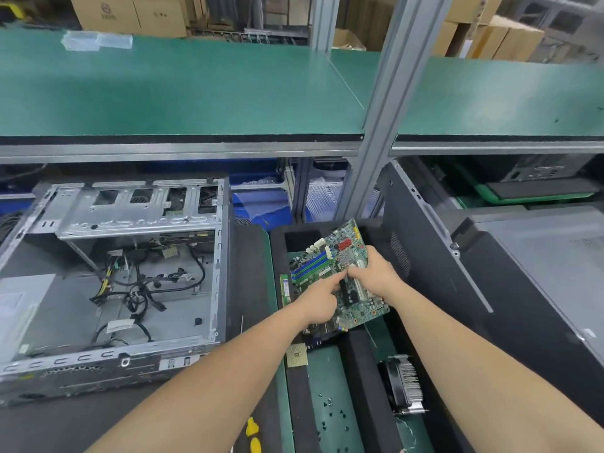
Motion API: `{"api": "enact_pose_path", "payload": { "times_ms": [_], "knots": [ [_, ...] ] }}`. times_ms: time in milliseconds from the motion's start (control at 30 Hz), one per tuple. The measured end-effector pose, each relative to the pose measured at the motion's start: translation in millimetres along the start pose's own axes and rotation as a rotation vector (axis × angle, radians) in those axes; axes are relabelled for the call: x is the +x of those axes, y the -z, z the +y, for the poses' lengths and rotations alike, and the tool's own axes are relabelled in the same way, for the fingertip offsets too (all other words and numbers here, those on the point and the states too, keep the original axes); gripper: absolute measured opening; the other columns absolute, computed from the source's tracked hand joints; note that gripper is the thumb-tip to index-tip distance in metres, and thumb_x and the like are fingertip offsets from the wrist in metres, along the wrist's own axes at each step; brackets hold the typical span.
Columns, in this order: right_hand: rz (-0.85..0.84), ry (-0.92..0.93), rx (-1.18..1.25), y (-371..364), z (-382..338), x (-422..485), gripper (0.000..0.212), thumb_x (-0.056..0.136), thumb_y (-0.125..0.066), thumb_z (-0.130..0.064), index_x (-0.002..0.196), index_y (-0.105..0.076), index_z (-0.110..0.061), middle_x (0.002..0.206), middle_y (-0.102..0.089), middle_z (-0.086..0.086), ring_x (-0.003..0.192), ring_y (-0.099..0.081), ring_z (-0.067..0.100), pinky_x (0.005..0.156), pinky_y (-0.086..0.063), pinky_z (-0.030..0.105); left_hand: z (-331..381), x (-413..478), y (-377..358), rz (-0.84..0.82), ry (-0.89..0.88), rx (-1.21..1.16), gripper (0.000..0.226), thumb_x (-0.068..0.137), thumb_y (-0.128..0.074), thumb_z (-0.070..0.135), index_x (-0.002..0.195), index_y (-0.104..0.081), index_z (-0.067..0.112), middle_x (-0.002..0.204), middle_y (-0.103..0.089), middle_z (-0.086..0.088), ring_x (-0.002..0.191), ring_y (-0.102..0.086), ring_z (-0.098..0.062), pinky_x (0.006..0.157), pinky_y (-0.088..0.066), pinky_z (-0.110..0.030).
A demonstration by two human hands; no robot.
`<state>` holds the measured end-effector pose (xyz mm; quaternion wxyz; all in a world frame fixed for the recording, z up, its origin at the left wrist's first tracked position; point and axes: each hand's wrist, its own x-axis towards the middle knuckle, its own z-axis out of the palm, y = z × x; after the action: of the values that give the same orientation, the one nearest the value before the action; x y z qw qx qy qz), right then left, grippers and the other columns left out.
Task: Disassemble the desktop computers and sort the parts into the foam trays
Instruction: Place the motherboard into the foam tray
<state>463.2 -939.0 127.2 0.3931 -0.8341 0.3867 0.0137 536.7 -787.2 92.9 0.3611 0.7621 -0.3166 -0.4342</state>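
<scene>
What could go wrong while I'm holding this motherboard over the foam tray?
The motherboard is tilted above the foam tray, gripped mid-board by the right hand; it might slip and fall. Bare fingers rest on its components, so static or bent parts are possible. The processor chip lies on the foam's edge beside the left forearm and could get knocked off.

Green motherboard (pixel 366 305) with blue slots (pixel 310 267), black foam tray (pixel 359 371), silver-grey case (pixel 130 217), green shelf mat (pixel 196 93)
</scene>
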Motion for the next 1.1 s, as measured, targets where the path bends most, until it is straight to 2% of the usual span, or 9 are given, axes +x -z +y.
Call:
{"api": "enact_pose_path", "payload": {
  "times_ms": [100,233,333,567,667,800,900,1000,1100],
  "knots": [
    [0.064,-0.015,-0.098,-2.2,1.6,-1.0,0.038,0.091,-0.072,-0.029,0.123,-0.056,-0.019,0.116,-0.067,0.005,0.094,-0.061,0.022,0.073,-0.046,0.034,4.4,-10.8,-0.8,-0.007,-0.009,0.035,0.072,0.102,-0.031,-0.003,0.162,-0.025,0.035,0.161,-0.041,-0.007,0.055,-0.063,-0.001,0.042,-0.036,-0.016],
    [0.255,0.031,-0.317,-12.8,-12.5,-23.0,0.058,0.093,-0.069,-0.03,0.142,-0.045,-0.009,0.142,-0.048,0.016,0.126,-0.049,0.039,0.101,-0.044,0.046,15.8,-45.9,14.2,0.14,-0.063,0.067,0.055,0.099,-0.037,-0.003,0.143,-0.057,0.022,0.138,-0.064,-0.004,0.1,-0.067,-0.012,0.066,-0.048,-0.016],
    [0.375,0.3,-0.457,-30.1,-32.8,-55.1,0.05,0.089,-0.068,-0.029,0.133,-0.052,-0.011,0.136,-0.049,0.014,0.126,-0.043,0.036,0.103,-0.038,0.045,22.4,-88.8,33.7,0.297,-0.045,-0.055,0.042,0.097,-0.041,-0.003,0.118,-0.071,0.017,0.111,-0.074,-0.007,0.084,-0.068,-0.016,0.071,-0.058,-0.028],
    [-0.137,0.346,-0.26,-104.8,-55.5,-151.0,0.021,0.089,-0.067,-0.029,0.104,-0.063,-0.015,0.11,-0.067,0.011,0.107,-0.064,0.032,0.074,-0.045,0.031,-9.7,-216.6,25.3,0.332,0.02,0.023,0.023,0.096,-0.047,-0.003,0.096,-0.067,0.006,0.091,-0.072,-0.023,0.064,-0.072,-0.027,0.053,-0.057,-0.033],
    [-0.28,0.335,-0.319,-135.0,-43.5,-191.3,0.026,0.09,-0.066,-0.034,0.105,-0.065,-0.013,0.111,-0.069,0.012,0.107,-0.065,0.032,0.076,-0.049,0.03,-42.0,-263.1,5.2,0.342,0.13,0.074,0.024,0.091,-0.046,-0.007,0.091,-0.066,0.008,0.088,-0.073,-0.023,0.057,-0.067,-0.022,0.049,-0.055,-0.031],
    [-0.344,0.23,-0.307,-165.2,-21.5,-234.0,0.036,0.09,-0.07,-0.032,0.114,-0.057,-0.007,0.117,-0.062,0.016,0.102,-0.069,0.037,0.082,-0.059,0.044,-88.4,-298.6,-24.7,0.446,0.316,0.131,0.024,0.089,-0.049,0.002,0.098,-0.067,0.015,0.088,-0.072,-0.011,0.058,-0.063,-0.018,0.054,-0.056,-0.028],
    [-0.292,0.164,-0.277,-173.3,-14.5,-247.9,0.035,0.089,-0.072,-0.026,0.113,-0.056,-0.006,0.117,-0.06,0.016,0.101,-0.068,0.037,0.082,-0.058,0.041,-111.7,-300.6,-47.7,0.5,0.421,0.095,0.018,0.091,-0.058,0.017,0.108,-0.064,0.02,0.104,-0.069,-0.003,0.072,-0.067,-0.021,0.062,-0.06,-0.03],
    [-0.323,0.036,-0.182,-173.3,-17.5,-252.7,0.027,0.084,-0.072,-0.014,0.106,-0.064,-0.001,0.106,-0.068,0.018,0.075,-0.076,0.033,0.066,-0.064,0.042,-121.8,-289.7,-63.8,0.531,0.423,0.151,0.032,0.087,-0.075,0.035,0.11,-0.061,0.017,0.113,-0.066,-0.005,0.097,-0.063,-0.02,0.076,-0.05,-0.027],
    [-0.356,-0.048,-0.107,-170.9,-19.1,-257.2,0.026,0.08,-0.069,-0.009,0.104,-0.065,0.0,0.1,-0.071,0.021,0.06,-0.075,0.032,0.052,-0.063,0.04,-122.6,-281.6,-70.8,0.545,0.402,0.145,0.031,0.083,-0.079,0.035,0.099,-0.058,0.018,0.108,-0.066,-0.005,0.103,-0.064,-0.022,0.076,-0.046,-0.027]
  ]
}}
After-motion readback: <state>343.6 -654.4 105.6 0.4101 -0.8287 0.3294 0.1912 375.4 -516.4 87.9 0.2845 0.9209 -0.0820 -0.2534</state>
